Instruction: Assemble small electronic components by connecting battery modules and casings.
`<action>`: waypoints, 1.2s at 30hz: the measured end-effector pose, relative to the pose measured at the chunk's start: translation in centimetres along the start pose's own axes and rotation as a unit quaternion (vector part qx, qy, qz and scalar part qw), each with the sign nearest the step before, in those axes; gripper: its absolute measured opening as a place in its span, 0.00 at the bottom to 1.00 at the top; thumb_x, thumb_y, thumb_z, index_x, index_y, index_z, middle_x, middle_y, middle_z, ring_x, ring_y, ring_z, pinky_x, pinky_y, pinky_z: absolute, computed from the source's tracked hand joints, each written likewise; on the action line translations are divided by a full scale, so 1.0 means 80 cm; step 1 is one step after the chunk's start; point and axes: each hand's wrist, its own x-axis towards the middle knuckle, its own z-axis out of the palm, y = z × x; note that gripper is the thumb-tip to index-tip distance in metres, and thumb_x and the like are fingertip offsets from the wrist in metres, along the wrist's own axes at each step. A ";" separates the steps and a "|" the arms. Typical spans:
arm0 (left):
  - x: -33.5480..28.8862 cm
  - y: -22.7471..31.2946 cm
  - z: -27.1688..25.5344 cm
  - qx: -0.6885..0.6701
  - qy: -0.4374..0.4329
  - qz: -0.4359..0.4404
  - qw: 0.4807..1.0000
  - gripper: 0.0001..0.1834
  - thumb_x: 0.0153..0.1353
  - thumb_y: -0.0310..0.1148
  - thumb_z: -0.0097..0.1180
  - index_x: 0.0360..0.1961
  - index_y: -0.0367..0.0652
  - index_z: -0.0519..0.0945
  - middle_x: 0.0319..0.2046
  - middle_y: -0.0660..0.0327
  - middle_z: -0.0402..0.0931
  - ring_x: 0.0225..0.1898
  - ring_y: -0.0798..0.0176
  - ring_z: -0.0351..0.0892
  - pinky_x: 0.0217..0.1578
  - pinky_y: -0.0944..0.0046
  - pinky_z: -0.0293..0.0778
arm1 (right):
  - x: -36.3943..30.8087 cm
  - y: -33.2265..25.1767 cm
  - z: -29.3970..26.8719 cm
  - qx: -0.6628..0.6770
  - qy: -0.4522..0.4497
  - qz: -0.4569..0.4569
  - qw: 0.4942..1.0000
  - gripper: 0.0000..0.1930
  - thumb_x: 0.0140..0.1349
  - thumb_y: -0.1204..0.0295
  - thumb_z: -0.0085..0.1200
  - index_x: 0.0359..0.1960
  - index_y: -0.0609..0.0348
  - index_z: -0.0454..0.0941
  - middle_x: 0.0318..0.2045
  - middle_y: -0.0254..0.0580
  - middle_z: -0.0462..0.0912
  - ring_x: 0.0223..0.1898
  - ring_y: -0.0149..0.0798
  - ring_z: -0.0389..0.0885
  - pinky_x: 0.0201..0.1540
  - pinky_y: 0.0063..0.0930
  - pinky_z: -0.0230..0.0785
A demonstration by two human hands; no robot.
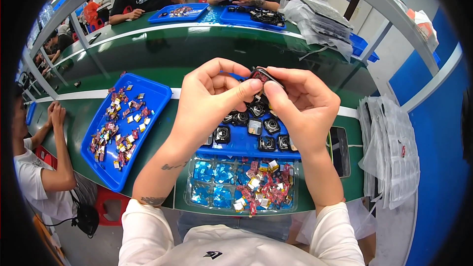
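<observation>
Above the middle of the bench, both hands hold a small black casing (pixel 266 76) with a reddish circuit board in it. My left hand (pixel 209 93) pinches its left side between thumb and fingertips. On the right side, the thumb and fingers of my right hand (pixel 308 101) grip it. Below is a blue tray (pixel 246 150) of black square casings with round openings, partly hidden by my hands. Nearest me lies a clear compartmented plastic tray (pixel 188 199) with blue film pieces (pixel 221 173) and a heap of red circuit boards (pixel 268 187) with small silvery parts.
At left, a blue tray (pixel 111 175) holds scattered boards. A phone (pixel 340 152) lies right of my arm, beside stacked translucent plastic trays (pixel 391 152). Across the green bench (pixel 162 51), two people sit at blue trays; another person (pixel 51 167) sits at left. Metal frame bars cross above.
</observation>
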 end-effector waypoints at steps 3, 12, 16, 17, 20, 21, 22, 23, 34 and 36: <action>-0.001 -0.007 0.002 0.043 -0.013 0.053 0.998 0.08 0.56 0.28 0.63 0.34 0.37 0.77 0.30 0.62 0.79 0.31 0.74 0.77 0.29 0.75 0.73 | 0.001 0.000 -0.001 -0.006 0.008 0.014 1.000 0.09 0.55 0.80 0.61 0.38 0.66 0.81 0.35 0.42 0.84 0.35 0.28 0.83 0.38 0.19 0.76; 0.066 -0.035 -0.054 0.153 0.057 0.007 0.987 0.12 0.54 0.33 0.66 0.34 0.36 0.81 0.27 0.63 0.81 0.25 0.75 0.76 0.26 0.75 0.71 | 0.009 -0.020 -0.033 0.013 -0.063 -0.008 0.998 0.06 0.53 0.84 0.59 0.33 0.66 0.81 0.31 0.43 0.85 0.32 0.28 0.83 0.35 0.17 0.75; 0.146 -0.107 -0.144 0.430 0.231 -0.008 0.873 0.15 0.51 0.41 0.67 0.28 0.38 0.83 0.23 0.59 0.81 0.21 0.68 0.79 0.28 0.70 0.75 | 0.007 -0.025 -0.027 -0.058 -0.299 -0.014 0.952 0.04 0.48 0.81 0.60 0.27 0.64 0.83 0.28 0.41 0.84 0.29 0.30 0.83 0.32 0.20 0.74; 0.161 -0.134 -0.171 0.511 0.257 0.003 0.820 0.16 0.50 0.43 0.67 0.25 0.38 0.84 0.23 0.57 0.82 0.22 0.64 0.82 0.30 0.67 0.77 | 0.006 -0.018 -0.022 -0.053 -0.347 -0.047 0.935 0.04 0.48 0.81 0.59 0.28 0.64 0.82 0.28 0.41 0.84 0.30 0.31 0.83 0.32 0.21 0.75; 0.174 -0.176 -0.188 0.507 0.226 -0.161 0.816 0.14 0.50 0.43 0.66 0.25 0.41 0.84 0.21 0.56 0.82 0.23 0.59 0.83 0.33 0.63 0.78 | 0.000 -0.012 -0.016 -0.054 -0.371 -0.033 0.926 0.05 0.46 0.82 0.60 0.27 0.65 0.82 0.28 0.41 0.83 0.28 0.33 0.82 0.29 0.22 0.73; 0.174 -0.185 -0.191 0.508 0.224 -0.167 0.815 0.14 0.50 0.43 0.66 0.25 0.41 0.84 0.21 0.56 0.82 0.23 0.59 0.83 0.33 0.63 0.78 | 0.000 -0.012 -0.016 -0.063 -0.389 -0.047 0.918 0.06 0.45 0.83 0.62 0.27 0.65 0.82 0.28 0.42 0.83 0.27 0.33 0.81 0.27 0.21 0.72; 0.173 -0.192 -0.195 0.512 0.212 -0.182 0.813 0.14 0.50 0.43 0.66 0.24 0.42 0.84 0.21 0.56 0.82 0.24 0.60 0.84 0.35 0.63 0.78 | 0.000 -0.012 -0.017 -0.078 -0.408 -0.061 0.908 0.05 0.47 0.82 0.62 0.28 0.65 0.83 0.25 0.41 0.82 0.25 0.34 0.80 0.26 0.23 0.71; 0.170 -0.196 -0.194 0.515 0.199 -0.197 0.810 0.13 0.50 0.43 0.66 0.24 0.43 0.85 0.20 0.56 0.82 0.24 0.60 0.84 0.36 0.63 0.78 | 0.000 -0.010 -0.018 -0.075 -0.407 -0.056 0.908 0.05 0.47 0.82 0.62 0.28 0.65 0.83 0.25 0.41 0.82 0.25 0.34 0.80 0.26 0.23 0.71; 0.008 -0.077 -0.052 0.453 -0.127 0.149 0.869 0.11 0.52 0.35 0.64 0.22 0.36 0.81 0.20 0.55 0.77 0.22 0.56 0.77 0.25 0.60 0.70 | 0.008 -0.017 -0.039 -0.110 -0.266 -0.068 0.955 0.10 0.49 0.85 0.41 0.26 0.69 0.78 0.24 0.40 0.80 0.26 0.27 0.77 0.30 0.19 0.69; -0.051 -0.048 -0.028 0.464 -0.270 0.076 0.840 0.07 0.50 0.30 0.65 0.26 0.37 0.83 0.21 0.57 0.77 0.25 0.61 0.78 0.26 0.63 0.70 | 0.006 -0.019 -0.038 -0.097 -0.247 -0.071 0.962 0.10 0.50 0.85 0.41 0.26 0.69 0.78 0.24 0.39 0.80 0.26 0.27 0.77 0.30 0.19 0.69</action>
